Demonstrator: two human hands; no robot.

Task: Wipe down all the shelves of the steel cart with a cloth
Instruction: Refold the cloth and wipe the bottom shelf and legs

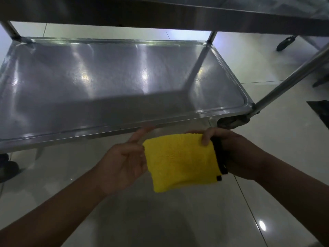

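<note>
A: Head view: you hold a folded yellow microfibre cloth with a black edge binding (181,161) in front of you, above the glossy pale tiled floor (178,220) and just short of the near rim of the lower steel shelf (114,82).

B: How do your hands lie on it?

A: Your right hand (236,154) grasps the cloth's right side, where the black binding runs; its fingers curl over the top edge, with fingertips (205,139) showing on the yellow face. Your left hand (124,161) meets the cloth's left edge. Its thumb and some fingers appear to pinch that edge, while the forefinger (140,133) stretches toward the shelf rim; that finger is blurred, so you cannot tell whether it touches the steel.

B: And the cart itself?

A: The stainless steel cart (284,81) fills the upper part of the view. Its lower shelf is a shallow tray with a raised lip and rounded corners, and light streaks reflect off it. A dark band of shadow lies across its near half. The underside of a higher shelf (160,13) runs along the top of the view. A tubular upright rises at each shelf corner in view, and a caster wheel (231,122) sits below the near right corner, close to your right hand.

B: Is the cloth on the shelf?

A: No. It hangs between your two hands, apart from the shelf surface.
</note>
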